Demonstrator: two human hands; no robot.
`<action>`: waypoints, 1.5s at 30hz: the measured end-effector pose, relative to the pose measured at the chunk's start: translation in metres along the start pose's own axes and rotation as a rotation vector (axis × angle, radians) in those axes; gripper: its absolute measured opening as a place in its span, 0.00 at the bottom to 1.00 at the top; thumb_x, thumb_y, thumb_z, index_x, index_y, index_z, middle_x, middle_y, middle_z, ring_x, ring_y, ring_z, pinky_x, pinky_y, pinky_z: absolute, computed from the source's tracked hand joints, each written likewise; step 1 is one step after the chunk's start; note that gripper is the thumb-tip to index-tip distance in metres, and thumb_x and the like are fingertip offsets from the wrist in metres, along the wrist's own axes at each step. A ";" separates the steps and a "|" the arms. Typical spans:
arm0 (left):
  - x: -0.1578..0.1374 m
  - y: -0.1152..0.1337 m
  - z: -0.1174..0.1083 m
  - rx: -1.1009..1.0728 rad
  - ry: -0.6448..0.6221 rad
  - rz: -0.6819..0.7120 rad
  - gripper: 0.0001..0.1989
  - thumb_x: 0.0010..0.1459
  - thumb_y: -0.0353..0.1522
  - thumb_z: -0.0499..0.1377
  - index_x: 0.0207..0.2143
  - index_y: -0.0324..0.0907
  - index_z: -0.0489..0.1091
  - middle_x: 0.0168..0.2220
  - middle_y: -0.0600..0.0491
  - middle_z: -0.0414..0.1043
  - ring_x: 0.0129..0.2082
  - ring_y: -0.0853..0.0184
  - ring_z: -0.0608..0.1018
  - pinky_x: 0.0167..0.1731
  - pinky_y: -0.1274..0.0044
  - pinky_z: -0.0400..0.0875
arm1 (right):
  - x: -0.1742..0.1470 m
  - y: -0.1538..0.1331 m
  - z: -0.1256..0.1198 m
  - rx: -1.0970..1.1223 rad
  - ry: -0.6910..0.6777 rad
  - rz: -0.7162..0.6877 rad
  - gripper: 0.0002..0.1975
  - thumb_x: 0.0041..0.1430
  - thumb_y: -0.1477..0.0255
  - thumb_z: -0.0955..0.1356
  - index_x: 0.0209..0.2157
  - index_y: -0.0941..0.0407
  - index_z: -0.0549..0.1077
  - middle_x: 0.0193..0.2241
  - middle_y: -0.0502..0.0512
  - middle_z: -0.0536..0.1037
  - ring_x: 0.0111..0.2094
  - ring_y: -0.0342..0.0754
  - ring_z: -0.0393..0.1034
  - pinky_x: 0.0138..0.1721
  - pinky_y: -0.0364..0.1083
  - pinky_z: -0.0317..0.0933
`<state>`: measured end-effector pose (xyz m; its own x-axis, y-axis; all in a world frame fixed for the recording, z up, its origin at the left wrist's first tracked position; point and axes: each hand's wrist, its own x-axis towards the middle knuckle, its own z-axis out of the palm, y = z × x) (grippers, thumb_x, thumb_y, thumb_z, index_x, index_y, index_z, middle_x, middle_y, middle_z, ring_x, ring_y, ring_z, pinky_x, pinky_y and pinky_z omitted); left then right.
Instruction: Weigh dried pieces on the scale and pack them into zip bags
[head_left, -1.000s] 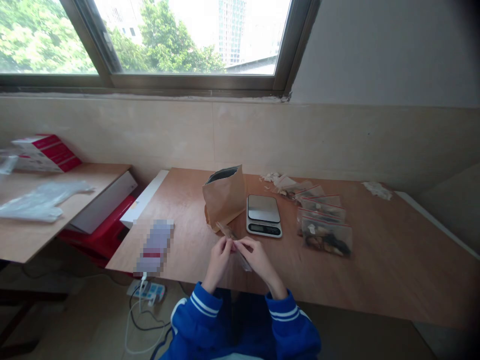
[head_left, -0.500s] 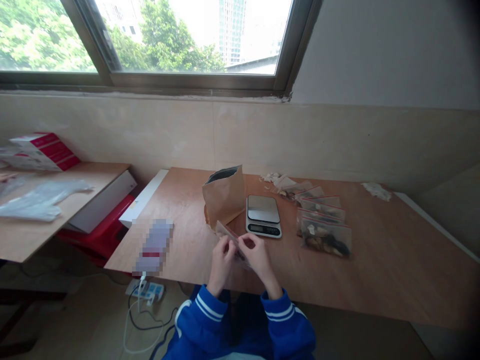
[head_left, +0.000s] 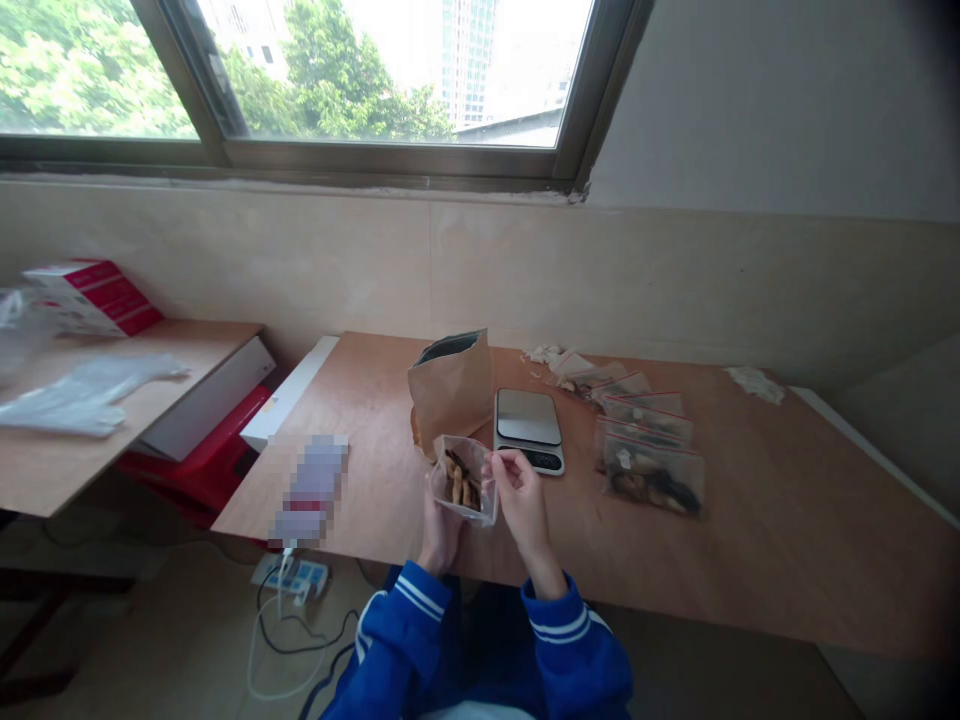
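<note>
Since half a second ago the small clear bag (head_left: 463, 480) has turned up to face me, its dark brown pieces now showing. My left hand (head_left: 439, 535) cups it from beneath and behind; how those fingers close I cannot tell. My right hand (head_left: 519, 492) pinches its upper right edge. It hangs above the counter's (head_left: 787, 520) near edge, just near of the brown paper bag (head_left: 448, 392) and scale (head_left: 528, 428). No writing is legible on it.
</note>
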<state>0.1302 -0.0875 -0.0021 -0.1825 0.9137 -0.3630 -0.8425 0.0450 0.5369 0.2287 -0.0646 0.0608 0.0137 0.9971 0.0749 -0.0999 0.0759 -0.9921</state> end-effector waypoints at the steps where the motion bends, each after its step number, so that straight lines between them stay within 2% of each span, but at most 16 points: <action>1: 0.003 -0.002 0.000 -0.033 -0.014 -0.011 0.23 0.59 0.49 0.56 0.46 0.42 0.74 0.47 0.45 0.76 0.46 0.59 0.78 0.50 0.68 0.70 | -0.001 0.000 0.001 -0.050 0.001 -0.036 0.17 0.58 0.54 0.67 0.33 0.56 0.71 0.29 0.54 0.76 0.30 0.48 0.73 0.29 0.46 0.70; 5: 0.017 -0.010 0.003 -0.074 0.009 0.082 0.23 0.60 0.49 0.54 0.46 0.42 0.75 0.49 0.46 0.76 0.50 0.60 0.77 0.54 0.70 0.68 | -0.005 -0.013 0.001 -0.321 0.032 -0.352 0.09 0.63 0.66 0.65 0.40 0.55 0.73 0.41 0.60 0.74 0.41 0.50 0.72 0.40 0.48 0.70; 8: 0.030 -0.018 0.007 -0.090 0.090 0.134 0.23 0.62 0.48 0.52 0.43 0.41 0.76 0.46 0.47 0.77 0.48 0.62 0.78 0.54 0.71 0.68 | -0.001 -0.024 0.002 -0.426 -0.156 -0.464 0.09 0.65 0.74 0.61 0.41 0.54 0.73 0.40 0.58 0.75 0.43 0.49 0.72 0.43 0.47 0.69; 10: 0.038 -0.023 0.008 -0.094 0.130 0.158 0.24 0.62 0.48 0.51 0.42 0.40 0.77 0.44 0.47 0.78 0.47 0.62 0.78 0.54 0.72 0.68 | 0.009 -0.023 0.002 -0.496 -0.274 -0.442 0.10 0.63 0.77 0.60 0.39 0.55 0.73 0.38 0.58 0.77 0.41 0.49 0.73 0.43 0.48 0.68; 14: 0.045 -0.031 0.005 -0.095 0.159 0.208 0.24 0.63 0.47 0.51 0.45 0.39 0.76 0.44 0.48 0.78 0.48 0.61 0.78 0.55 0.72 0.68 | 0.037 -0.009 0.004 -0.653 -0.407 -0.335 0.11 0.60 0.81 0.61 0.36 0.57 0.74 0.37 0.58 0.78 0.40 0.51 0.74 0.44 0.49 0.67; 17: 0.046 -0.034 -0.001 -0.067 0.135 0.263 0.23 0.62 0.47 0.53 0.48 0.40 0.75 0.47 0.48 0.77 0.51 0.61 0.77 0.56 0.72 0.66 | 0.051 -0.005 0.006 -0.664 -0.542 -0.280 0.11 0.59 0.77 0.65 0.43 0.57 0.75 0.44 0.59 0.78 0.45 0.52 0.73 0.49 0.50 0.64; 21: 0.048 -0.037 -0.009 -0.030 0.121 0.296 0.26 0.61 0.49 0.53 0.48 0.38 0.75 0.46 0.47 0.78 0.51 0.59 0.76 0.56 0.70 0.66 | 0.055 -0.005 0.013 -0.726 -0.691 -0.268 0.20 0.55 0.71 0.71 0.51 0.56 0.72 0.49 0.60 0.77 0.51 0.56 0.70 0.55 0.53 0.60; 29: 0.052 -0.038 -0.013 0.027 0.147 0.363 0.22 0.61 0.46 0.55 0.45 0.37 0.75 0.42 0.48 0.78 0.46 0.61 0.78 0.53 0.71 0.67 | 0.047 -0.003 0.012 -0.923 -0.724 -0.291 0.17 0.57 0.70 0.70 0.48 0.58 0.72 0.49 0.63 0.74 0.53 0.58 0.65 0.56 0.53 0.56; 35: 0.053 -0.039 -0.020 0.079 0.225 0.430 0.10 0.55 0.36 0.62 0.36 0.38 0.76 0.35 0.52 0.77 0.41 0.64 0.79 0.51 0.73 0.68 | 0.038 -0.005 0.012 -0.924 -0.852 -0.335 0.15 0.55 0.79 0.67 0.46 0.60 0.72 0.46 0.63 0.75 0.49 0.57 0.67 0.53 0.54 0.59; 39: 0.049 -0.035 -0.018 0.109 0.223 0.457 0.09 0.55 0.32 0.61 0.38 0.38 0.76 0.38 0.51 0.78 0.44 0.63 0.78 0.55 0.72 0.66 | 0.034 0.005 0.012 -0.864 -0.772 -0.337 0.16 0.55 0.79 0.67 0.47 0.61 0.70 0.47 0.65 0.74 0.50 0.58 0.67 0.54 0.55 0.58; 45: 0.048 -0.032 -0.014 0.085 0.196 0.408 0.12 0.59 0.36 0.57 0.41 0.40 0.76 0.42 0.49 0.78 0.47 0.62 0.78 0.54 0.71 0.67 | 0.032 0.015 0.010 -0.740 -0.673 -0.340 0.16 0.58 0.82 0.62 0.48 0.60 0.68 0.46 0.64 0.74 0.51 0.55 0.67 0.55 0.55 0.59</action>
<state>0.1412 -0.0503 -0.0473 -0.5897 0.7706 -0.2418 -0.6389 -0.2619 0.7233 0.2176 -0.0313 0.0489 -0.6501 0.7391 0.1763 0.4404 0.5556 -0.7053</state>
